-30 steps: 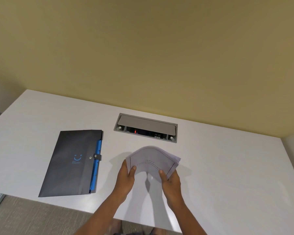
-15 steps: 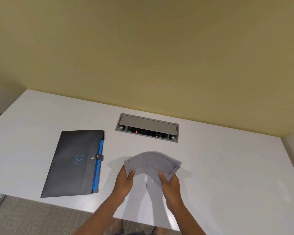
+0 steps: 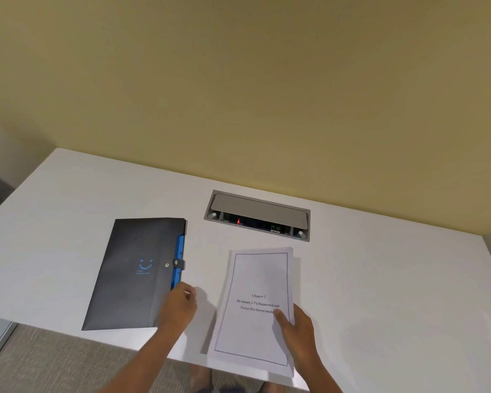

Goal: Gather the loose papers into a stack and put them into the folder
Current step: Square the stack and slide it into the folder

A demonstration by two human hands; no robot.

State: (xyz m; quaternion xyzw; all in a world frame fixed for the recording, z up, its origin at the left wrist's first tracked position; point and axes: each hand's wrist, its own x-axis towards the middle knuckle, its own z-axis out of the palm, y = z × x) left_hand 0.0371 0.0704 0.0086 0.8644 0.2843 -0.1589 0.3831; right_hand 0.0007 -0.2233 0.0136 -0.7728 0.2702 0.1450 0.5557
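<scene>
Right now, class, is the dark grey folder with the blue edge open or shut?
Shut. The dark grey folder lies flat on the white table, its strap across the blue edge. Left hand reaches its edge.

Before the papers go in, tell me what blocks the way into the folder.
The folder is shut, its snap tab fastened. The left hand is at its edge; the right hand holds the paper stack.

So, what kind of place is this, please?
Probably an office or study room. A plain white desk has a built-in cable box with sockets, and on it lie a folder and printed papers headed "Chapter 3".
</scene>
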